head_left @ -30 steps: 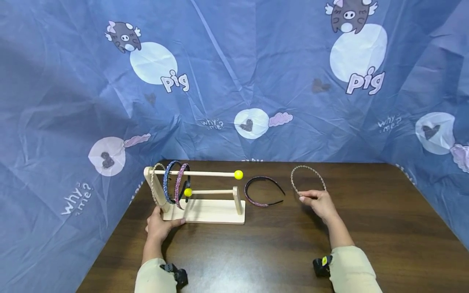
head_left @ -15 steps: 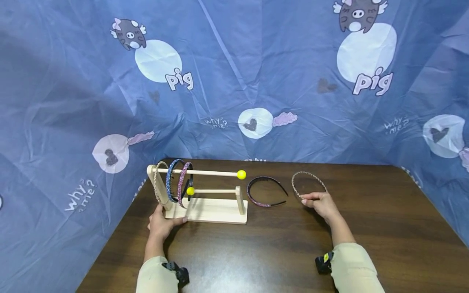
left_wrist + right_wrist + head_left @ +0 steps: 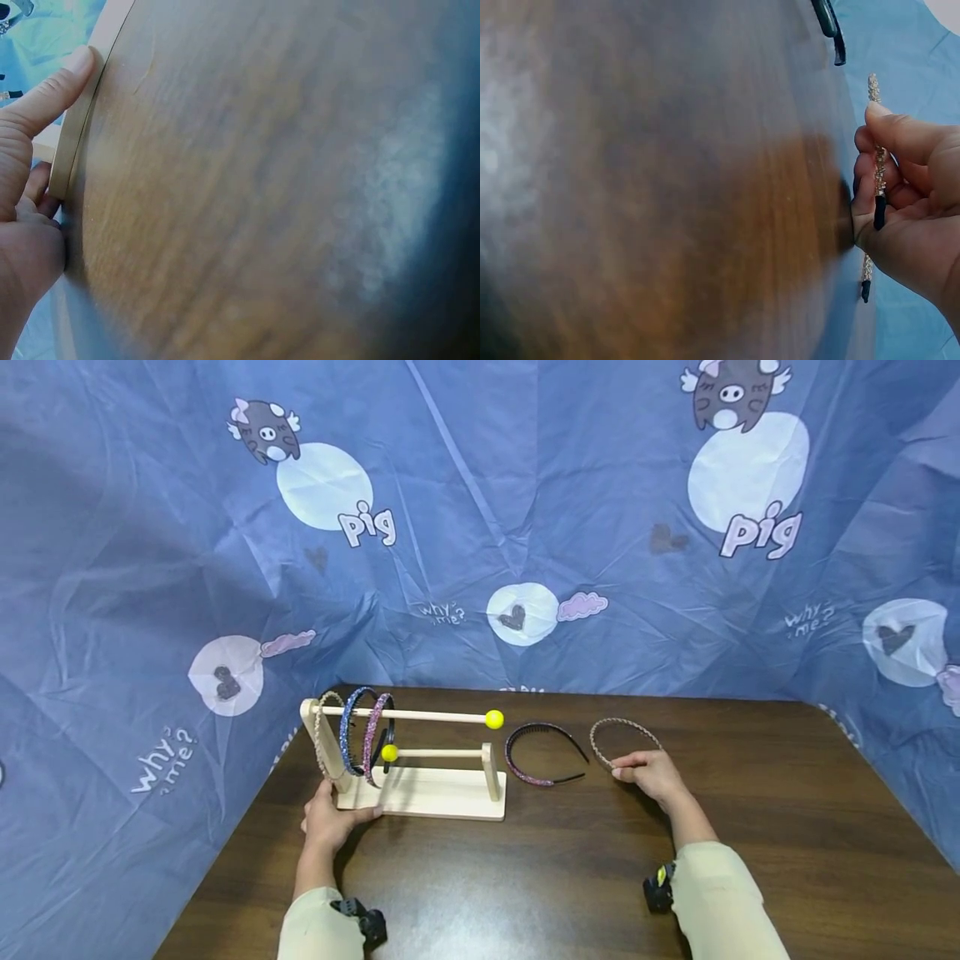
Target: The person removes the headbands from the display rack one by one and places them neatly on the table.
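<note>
My left hand [image 3: 328,820] grips the near left corner of the pale wooden rack [image 3: 442,804]; in the left wrist view its thumb lies along the base's edge. On the upper rod hang a beige headband [image 3: 319,743], a blue one [image 3: 345,732] and a pink one [image 3: 370,735], close to the left post. My right hand [image 3: 654,775] pinches a beaded beige headband [image 3: 626,722] between thumb and fingers. The right wrist view shows that beaded band [image 3: 880,169], with black tips, against the palm.
A dark headband with a pink glittery part [image 3: 536,780] lies on the brown table [image 3: 525,877] between rack and right hand. Yellow balls cap the upper rod [image 3: 493,719] and the lower rod [image 3: 389,752]. A blue printed cloth [image 3: 450,527] hangs behind the table.
My right hand has moved slightly left with the beige headband, which looks more tilted toward the table. The left hand keeps its grip on the rack. The head view shifted slightly.
</note>
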`<state>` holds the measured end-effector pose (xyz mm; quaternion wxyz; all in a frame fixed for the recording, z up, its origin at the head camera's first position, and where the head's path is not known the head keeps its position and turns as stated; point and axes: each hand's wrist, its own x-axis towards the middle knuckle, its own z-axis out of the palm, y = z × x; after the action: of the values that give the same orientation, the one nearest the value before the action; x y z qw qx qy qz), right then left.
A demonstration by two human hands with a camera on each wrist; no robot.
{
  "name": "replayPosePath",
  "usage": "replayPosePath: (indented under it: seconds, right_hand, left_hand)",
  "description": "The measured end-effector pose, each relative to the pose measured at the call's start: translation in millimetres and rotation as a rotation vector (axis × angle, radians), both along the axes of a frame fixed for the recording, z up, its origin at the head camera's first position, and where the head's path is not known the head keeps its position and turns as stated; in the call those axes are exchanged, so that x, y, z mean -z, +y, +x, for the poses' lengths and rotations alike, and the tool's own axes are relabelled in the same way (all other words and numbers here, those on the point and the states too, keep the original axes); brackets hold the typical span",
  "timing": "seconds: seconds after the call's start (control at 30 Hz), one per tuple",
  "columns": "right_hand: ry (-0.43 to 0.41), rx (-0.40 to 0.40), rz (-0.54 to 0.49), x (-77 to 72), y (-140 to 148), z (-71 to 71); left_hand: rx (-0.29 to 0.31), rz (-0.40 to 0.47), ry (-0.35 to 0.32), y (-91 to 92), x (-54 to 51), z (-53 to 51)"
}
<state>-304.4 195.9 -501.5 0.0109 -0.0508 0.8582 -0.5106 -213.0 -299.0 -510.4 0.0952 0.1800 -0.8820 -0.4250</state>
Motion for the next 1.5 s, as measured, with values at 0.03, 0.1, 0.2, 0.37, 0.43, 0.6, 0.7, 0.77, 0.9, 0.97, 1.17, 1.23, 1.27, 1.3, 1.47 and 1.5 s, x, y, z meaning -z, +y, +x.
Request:
replayPosePath:
  seconds: [0.03,0.1,0.2,0.37,0.43,0.6,0.7,0.77,0.9,0.97,1.17,1.23,1.27,1.3,1.47,1.5]
  right_hand:
    - [0.001,-0.002,0.006,0.2,0,-0.8]
    - [0.001,-0.004,0.014,0.0,-1,-1.6]
    - [0.006,-0.025,0.036,-0.5,-2,-2.0]
    - [-0.002,-0.042,0.045,-1.3,-3,-2.3]
    - [-0.017,-0.039,0.031,-1.8,-3,-2.4]
    - [-0.042,-0.034,0.027,-3.2,-2,-1.3]
    - [-0.028,-0.030,0.027,-3.8,-2,-0.5]
    - [-0.010,-0.024,0.019,-4.2,-3,1.2]
    - [0.034,0.024,0.015,-7.5,-6,9.5]
    - [0.047,0.046,0.014,-12.3,-9,16.5]
    - [0.052,0.049,-0.051,-26.9,-23,37.2]
    - [0.048,0.040,-0.082,-28.4,-28,41.8]
    - [0.046,0.034,-0.101,-29.3,-31,43.8]
    - [0.045,0.027,-0.117,-30.5,-34,46.3]
    - [0.056,-0.015,-0.167,-39.1,-49,55.9]
    - [0.065,-0.025,-0.170,-41.1,-53,58.0]
  left_hand:
    - [0.000,-0.001,-0.001,0.1,0.2,0.2]
    - [0.000,0.000,0.001,0.2,0.5,0.7]
    - [0.003,0.002,0.006,0.1,-0.1,1.5]
    - [0.004,0.011,0.014,-0.6,-1.6,2.2]
    - [0.005,0.009,0.014,-0.6,-1.9,2.3]
    - [0.009,0.004,0.006,-0.7,-1.6,1.7]
    - [0.005,-0.001,0.004,-1.0,-1.2,1.6]
    - [0.003,-0.008,0.006,-1.0,-1.4,2.0]
    - [0.007,-0.014,0.001,-0.6,-2.1,2.6]
    - [0.010,-0.013,-0.003,0.1,-2.5,2.5]
    - [0.015,-0.001,-0.008,1.7,-2.3,0.8]
    - [0.016,0.000,-0.007,1.2,-2.2,1.2]
    - [0.017,-0.001,-0.006,0.9,-2.0,1.3]
    - [0.018,0.000,-0.007,0.7,-2.1,1.6]
    - [0.020,0.007,-0.010,1.4,-2.7,0.7]
    - [0.019,0.009,-0.010,1.7,-2.8,0.7]
